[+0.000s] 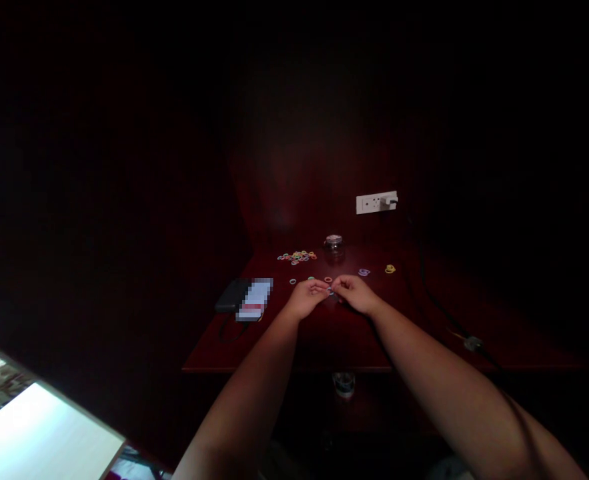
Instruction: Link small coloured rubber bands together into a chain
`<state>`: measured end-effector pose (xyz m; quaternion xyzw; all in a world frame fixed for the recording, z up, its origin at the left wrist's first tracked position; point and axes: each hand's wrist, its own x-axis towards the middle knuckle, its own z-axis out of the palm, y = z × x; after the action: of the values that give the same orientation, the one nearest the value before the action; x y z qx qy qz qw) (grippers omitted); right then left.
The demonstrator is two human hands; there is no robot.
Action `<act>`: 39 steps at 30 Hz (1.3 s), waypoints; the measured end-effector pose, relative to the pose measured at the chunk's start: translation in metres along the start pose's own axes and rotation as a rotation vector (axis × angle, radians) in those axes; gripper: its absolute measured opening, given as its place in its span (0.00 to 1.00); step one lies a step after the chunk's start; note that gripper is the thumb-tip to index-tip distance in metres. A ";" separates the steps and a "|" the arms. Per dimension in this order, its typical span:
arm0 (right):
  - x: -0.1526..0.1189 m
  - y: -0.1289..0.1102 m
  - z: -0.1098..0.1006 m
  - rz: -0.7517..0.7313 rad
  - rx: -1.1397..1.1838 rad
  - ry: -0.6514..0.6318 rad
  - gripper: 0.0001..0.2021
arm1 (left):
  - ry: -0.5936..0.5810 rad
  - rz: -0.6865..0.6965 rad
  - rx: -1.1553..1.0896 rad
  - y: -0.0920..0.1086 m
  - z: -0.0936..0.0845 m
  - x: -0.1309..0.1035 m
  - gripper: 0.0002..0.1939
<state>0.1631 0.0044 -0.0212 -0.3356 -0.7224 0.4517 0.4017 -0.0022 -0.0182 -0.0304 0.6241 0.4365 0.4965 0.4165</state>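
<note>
At the left of the surface (339, 340), a dark flat case (230, 295) lies beside a phone (255, 300) with its screen lit. Next comes a loose heap of small elastic bands (298, 257) in mixed colours, with a pale blue band (293, 281) apart, nearer the person. A green band (311, 279) lies just beyond the left hand (308, 300), whose fingers reach inward, thumb near fingertips, around a whitish-blue band (330, 291); I cannot tell whether its grip closes on it. An orange-red band (328, 279) lies just past the fingertips. Behind stands a clear lidded jar (334, 248); its contents are too dark to make out. The right hand (355, 293) meets the left, its thumb and forefinger drawn together at the same band, though whether that grip pinches it is unclear.

To the right, purple bands (364, 272) and then yellow bands (390, 269) form two small single-colour clusters. These two look grouped, while the mixed heap looks unsorted and the bands near the hands lie singly. Farther right, a dark cable (439, 305) crosses the surface.
</note>
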 end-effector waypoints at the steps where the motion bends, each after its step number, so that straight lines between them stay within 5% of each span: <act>1: 0.000 0.000 0.000 -0.004 -0.005 0.006 0.14 | -0.004 0.000 0.012 0.000 0.000 0.000 0.13; 15: 0.002 0.003 -0.001 0.002 0.089 -0.076 0.11 | 0.032 0.015 0.047 0.002 0.001 -0.001 0.12; 39: 0.003 0.008 -0.001 -0.003 0.063 -0.014 0.07 | -0.036 -0.015 0.055 0.003 0.001 -0.001 0.11</act>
<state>0.1638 0.0107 -0.0273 -0.3186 -0.7110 0.4761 0.4077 -0.0015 -0.0205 -0.0277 0.6406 0.4471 0.4700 0.4108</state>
